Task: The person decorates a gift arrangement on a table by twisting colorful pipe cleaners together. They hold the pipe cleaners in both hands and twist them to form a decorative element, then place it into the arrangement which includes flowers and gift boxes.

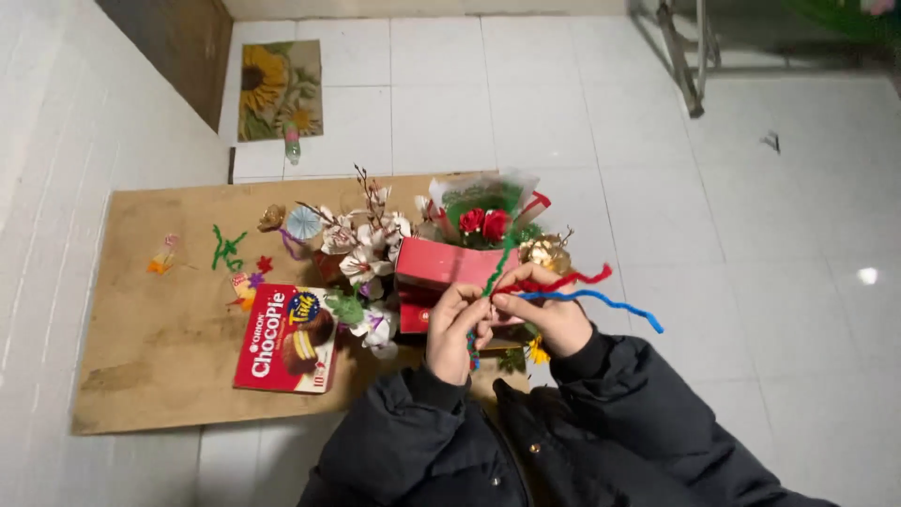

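A person in a dark padded jacket works craft stems over a brown board [150, 347] laid on white floor tiles. The left hand [457, 329] and right hand [554, 319] meet at the fingertips, both pinching a small bundle of stems where the strands cross. A green stem [500, 265] rises from the pinch; a red stem [568, 280] and a blue stem [601, 301] trail away past the right fingers, loose and wavy. What looks like a short twisted length hangs below the left fingers — the view is too small to be sure.

Judged from this, the twisting is at an early stage: only the part at the pinch seems joined, and most of each strand is still free.

Just beyond the fingers stands a red box [441, 265] with red roses [483, 223], and white flowers [368, 253] beside it — pieces that appear finished. Farther off to the left of the left hand lie a flat red snack box [282, 343] and stray green scraps [225, 248].
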